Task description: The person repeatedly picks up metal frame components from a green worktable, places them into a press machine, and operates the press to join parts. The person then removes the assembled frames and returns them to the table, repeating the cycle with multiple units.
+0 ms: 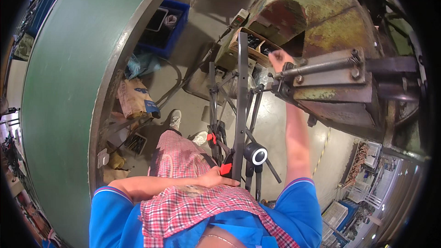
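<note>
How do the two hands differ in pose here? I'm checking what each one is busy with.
The right hand is stretched far forward, closed in a fist beside the rusty green machine; the left hand lies close to the body, on the lap by the black stand. The right arm is extended, the left bent. Both are bare.

Right arm is stretched almost straight out ahead, bare from the short blue sleeve up to the wrist. The right hand [279, 59] is curled into a loose fist at the far end, fingers [274, 55] folded in, knuckles up. Left arm is bent hard at the elbow and pulled across the lap, forearm lying nearly level. The left hand [216, 177] sits low and close to the body, fingers pointing right and half closed, thumb side up.
</note>
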The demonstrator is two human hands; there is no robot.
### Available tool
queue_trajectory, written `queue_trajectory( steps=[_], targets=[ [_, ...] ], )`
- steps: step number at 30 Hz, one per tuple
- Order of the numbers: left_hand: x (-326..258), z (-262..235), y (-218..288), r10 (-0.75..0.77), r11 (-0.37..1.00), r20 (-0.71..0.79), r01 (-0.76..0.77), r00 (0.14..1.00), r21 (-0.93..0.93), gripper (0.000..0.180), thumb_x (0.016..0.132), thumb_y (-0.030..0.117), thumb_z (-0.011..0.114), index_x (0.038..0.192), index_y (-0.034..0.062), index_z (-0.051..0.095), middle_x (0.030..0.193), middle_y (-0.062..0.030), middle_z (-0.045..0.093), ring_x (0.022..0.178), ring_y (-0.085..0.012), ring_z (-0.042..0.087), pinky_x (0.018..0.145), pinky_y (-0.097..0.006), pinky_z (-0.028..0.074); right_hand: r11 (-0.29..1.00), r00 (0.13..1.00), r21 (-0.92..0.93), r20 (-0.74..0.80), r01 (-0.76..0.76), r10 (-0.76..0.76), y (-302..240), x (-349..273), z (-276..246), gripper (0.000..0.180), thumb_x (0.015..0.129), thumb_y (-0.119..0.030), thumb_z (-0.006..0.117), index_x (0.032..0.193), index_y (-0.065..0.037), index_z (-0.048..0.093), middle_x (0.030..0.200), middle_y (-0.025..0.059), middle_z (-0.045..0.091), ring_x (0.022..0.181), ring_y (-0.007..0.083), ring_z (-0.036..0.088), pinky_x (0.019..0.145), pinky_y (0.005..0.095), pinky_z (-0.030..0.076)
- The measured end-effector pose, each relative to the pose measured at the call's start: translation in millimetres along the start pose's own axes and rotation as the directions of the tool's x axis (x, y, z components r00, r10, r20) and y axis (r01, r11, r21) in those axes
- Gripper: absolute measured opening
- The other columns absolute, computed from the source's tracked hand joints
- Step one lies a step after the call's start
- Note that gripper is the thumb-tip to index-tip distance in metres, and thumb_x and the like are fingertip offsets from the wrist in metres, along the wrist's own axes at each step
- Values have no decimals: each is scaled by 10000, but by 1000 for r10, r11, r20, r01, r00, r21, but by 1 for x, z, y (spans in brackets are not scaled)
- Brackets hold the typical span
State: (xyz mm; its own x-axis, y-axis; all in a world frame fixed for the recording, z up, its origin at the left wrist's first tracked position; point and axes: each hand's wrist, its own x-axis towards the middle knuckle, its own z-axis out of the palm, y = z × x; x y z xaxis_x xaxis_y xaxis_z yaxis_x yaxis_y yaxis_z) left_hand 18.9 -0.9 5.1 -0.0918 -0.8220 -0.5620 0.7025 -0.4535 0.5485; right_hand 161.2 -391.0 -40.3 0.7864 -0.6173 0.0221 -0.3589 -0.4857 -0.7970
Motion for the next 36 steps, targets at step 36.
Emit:
queue_trajectory(
  steps=[36],
  targets=[
    [6, 30, -16, -122, 973, -28, 114, 992, -203, 336, 892, 195, 639, 1178, 40, 556, 1114, -73, 627, 951, -187, 637, 825, -306, 544, 421, 475, 320, 812, -849, 340, -9, -423, -91, 399, 903, -259, 618, 1181, 24, 577, 1023, 39, 623, 819, 104, 582, 708, 244, 473]
  ],
)
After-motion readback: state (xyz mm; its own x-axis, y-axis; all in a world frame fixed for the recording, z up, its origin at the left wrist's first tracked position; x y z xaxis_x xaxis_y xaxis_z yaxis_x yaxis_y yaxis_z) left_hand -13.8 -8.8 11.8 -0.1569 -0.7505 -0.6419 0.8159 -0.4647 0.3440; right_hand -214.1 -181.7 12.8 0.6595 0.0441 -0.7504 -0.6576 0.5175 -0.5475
